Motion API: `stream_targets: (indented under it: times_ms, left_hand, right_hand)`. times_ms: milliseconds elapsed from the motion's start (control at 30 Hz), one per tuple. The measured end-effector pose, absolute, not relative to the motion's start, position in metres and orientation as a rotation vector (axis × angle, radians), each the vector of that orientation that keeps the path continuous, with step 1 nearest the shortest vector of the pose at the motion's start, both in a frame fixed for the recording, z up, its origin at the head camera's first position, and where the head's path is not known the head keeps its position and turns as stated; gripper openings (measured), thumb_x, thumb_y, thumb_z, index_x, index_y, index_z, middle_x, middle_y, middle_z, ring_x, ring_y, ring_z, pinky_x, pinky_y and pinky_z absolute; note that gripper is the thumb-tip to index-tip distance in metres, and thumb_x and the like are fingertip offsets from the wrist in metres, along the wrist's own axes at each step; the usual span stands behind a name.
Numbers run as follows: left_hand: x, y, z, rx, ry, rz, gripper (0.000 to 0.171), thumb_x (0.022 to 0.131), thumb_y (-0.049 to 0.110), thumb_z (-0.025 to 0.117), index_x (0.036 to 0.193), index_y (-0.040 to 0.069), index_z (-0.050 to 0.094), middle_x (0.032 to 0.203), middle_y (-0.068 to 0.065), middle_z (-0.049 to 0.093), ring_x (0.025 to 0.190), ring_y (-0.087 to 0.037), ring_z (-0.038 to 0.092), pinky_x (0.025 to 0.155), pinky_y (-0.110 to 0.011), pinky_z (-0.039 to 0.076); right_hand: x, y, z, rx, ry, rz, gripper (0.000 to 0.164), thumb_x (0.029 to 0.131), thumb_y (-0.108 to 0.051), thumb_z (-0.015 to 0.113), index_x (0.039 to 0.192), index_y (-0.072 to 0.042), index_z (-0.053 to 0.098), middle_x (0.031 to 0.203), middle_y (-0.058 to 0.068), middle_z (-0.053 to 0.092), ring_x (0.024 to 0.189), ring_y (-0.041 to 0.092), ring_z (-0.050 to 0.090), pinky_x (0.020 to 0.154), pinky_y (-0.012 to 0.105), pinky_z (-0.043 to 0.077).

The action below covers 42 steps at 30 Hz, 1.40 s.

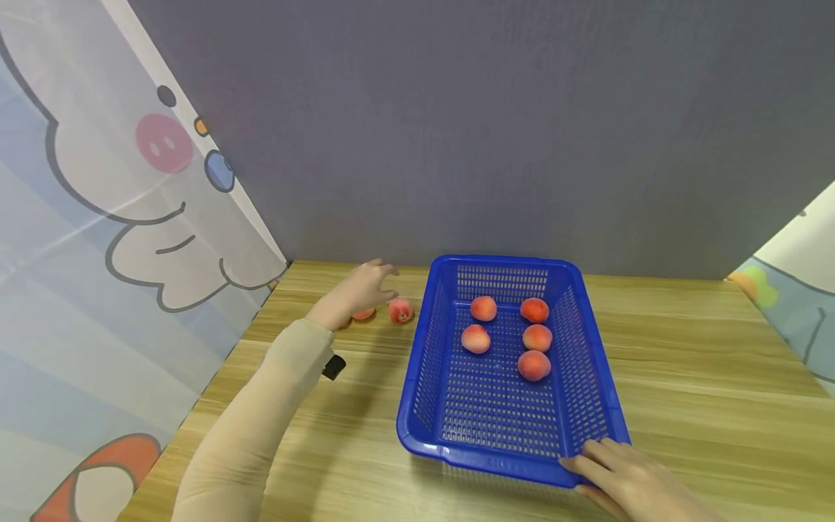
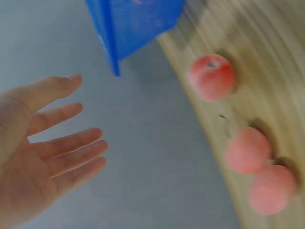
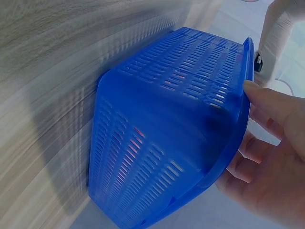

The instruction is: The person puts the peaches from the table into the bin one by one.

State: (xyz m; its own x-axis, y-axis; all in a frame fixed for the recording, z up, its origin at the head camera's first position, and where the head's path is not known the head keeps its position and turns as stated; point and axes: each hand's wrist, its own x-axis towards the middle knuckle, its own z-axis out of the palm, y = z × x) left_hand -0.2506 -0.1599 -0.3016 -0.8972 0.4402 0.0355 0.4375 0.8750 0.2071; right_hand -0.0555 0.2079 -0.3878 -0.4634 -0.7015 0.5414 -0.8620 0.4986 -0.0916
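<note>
My left hand (image 1: 357, 291), fingers spread and holding nothing, is over the table to the left of the blue plastic basket (image 1: 417, 362). Close beside its fingertips lies a peach (image 1: 401, 310); a second peach (image 1: 363, 314) shows partly under the hand. The left wrist view has three peaches on the wood, the lowest one (image 2: 272, 190) beside another. Several peaches sit inside the basket toward its far half, among them a pale one (image 1: 475, 338). At the near right corner my right hand (image 1: 620, 475) grips the basket's rim, thumb outside and fingers over the inner side.
A wooden table (image 1: 691, 362) carries everything. Behind it stands a grey panel (image 1: 489, 130), close to the basket's far end. Printed cloth curtains (image 1: 78, 290) hang along the left, with another at the right. A small black object (image 1: 333, 367) is at the left wrist.
</note>
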Motion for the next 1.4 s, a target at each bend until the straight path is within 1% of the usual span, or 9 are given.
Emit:
stream_targets:
  times_ms: [67,267,367,467,667,767,1000,1200,1400]
  left_hand:
    - [-0.251,-0.169,-0.308,0.659,3.029,0.347,0.042,0.082,0.019,0.061,0.118,-0.001,0.052,0.117,-0.020,0.050,0.103,-0.033,0.052,0.088,-0.042,0.041]
    - [-0.254,-0.195,-0.329,0.486,3.037,0.389,0.042,0.083,0.016,0.060,0.120,-0.002,0.050,0.124,-0.028,0.043,0.112,-0.040,0.044,0.092,-0.048,0.037]
    - [-0.256,-0.208,-0.339,0.435,3.050,0.397,0.043,0.083,0.015,0.060,0.121,-0.002,0.049,0.120,-0.028,0.045,0.097,-0.035,0.054,0.083,-0.045,0.043]
    - [-0.258,-0.220,-0.350,0.407,3.078,0.392,0.045,0.081,0.015,0.062,0.120,-0.003,0.049,0.115,-0.026,0.049,0.080,-0.029,0.057,0.072,-0.042,0.046]
    - [-0.258,-0.237,-0.367,0.391,3.112,0.398,0.044,0.081,0.015,0.061,0.118,-0.006,0.050,0.115,-0.028,0.047,0.072,-0.027,0.056,0.070,-0.042,0.045]
    - [-0.258,-0.243,-0.373,0.391,3.128,0.410,0.047,0.079,0.014,0.063,0.118,-0.007,0.049,0.114,-0.030,0.046,0.074,-0.029,0.054,0.070,-0.043,0.045]
    - [-0.261,-0.253,-0.385,0.332,3.122,0.400,0.052,0.076,0.012,0.066,0.118,-0.010,0.046,0.110,-0.032,0.046,0.089,-0.038,0.054,0.077,-0.047,0.045]
    - [-0.263,-0.257,-0.391,0.279,3.082,0.381,0.053,0.077,0.015,0.065,0.120,-0.011,0.045,0.111,-0.032,0.044,0.089,-0.038,0.054,0.076,-0.046,0.046]
    - [-0.265,-0.260,-0.397,0.281,3.078,0.411,0.051,0.078,0.013,0.065,0.119,-0.011,0.046,0.111,-0.032,0.045,0.089,-0.037,0.055,0.075,-0.043,0.047]
  right_hand:
    - [-0.056,0.207,-0.388,1.295,-2.309,0.492,0.022,0.089,-0.034,0.048,0.094,-0.017,0.062,0.080,-0.016,0.044,0.067,-0.002,0.039,0.055,0.010,0.030]
    - [-0.057,0.208,-0.390,1.325,-2.285,0.487,0.023,0.090,-0.034,0.047,0.094,-0.016,0.062,0.080,-0.014,0.044,0.067,-0.001,0.039,0.055,0.011,0.030]
    - [-0.057,0.208,-0.390,1.328,-2.276,0.487,0.025,0.091,-0.034,0.045,0.094,-0.016,0.062,0.080,-0.014,0.045,0.067,0.000,0.039,0.055,0.011,0.030]
    - [-0.057,0.207,-0.389,1.324,-2.284,0.489,0.024,0.090,-0.034,0.046,0.094,-0.017,0.062,0.080,-0.015,0.044,0.067,-0.001,0.039,0.055,0.010,0.029]
    - [-0.055,0.206,-0.387,1.308,-2.308,0.497,0.023,0.090,-0.034,0.047,0.094,-0.017,0.062,0.080,-0.016,0.044,0.067,-0.002,0.039,0.055,0.009,0.029]
    - [-0.055,0.206,-0.387,1.298,-2.314,0.497,0.022,0.090,-0.034,0.048,0.094,-0.017,0.062,0.081,-0.017,0.044,0.068,-0.002,0.039,0.056,0.009,0.029]
    - [-0.055,0.206,-0.387,1.305,-2.313,0.478,0.023,0.090,-0.035,0.047,0.093,-0.017,0.062,0.079,-0.016,0.043,0.067,-0.001,0.039,0.055,0.009,0.029]
    - [-0.056,0.206,-0.389,1.318,-2.292,0.470,0.024,0.090,-0.035,0.046,0.092,-0.017,0.062,0.078,-0.014,0.043,0.065,0.000,0.038,0.054,0.010,0.028]
    - [-0.056,0.206,-0.388,1.315,-2.321,0.471,0.023,0.088,-0.035,0.049,0.093,-0.017,0.061,0.078,-0.014,0.042,0.065,-0.001,0.038,0.054,0.009,0.027]
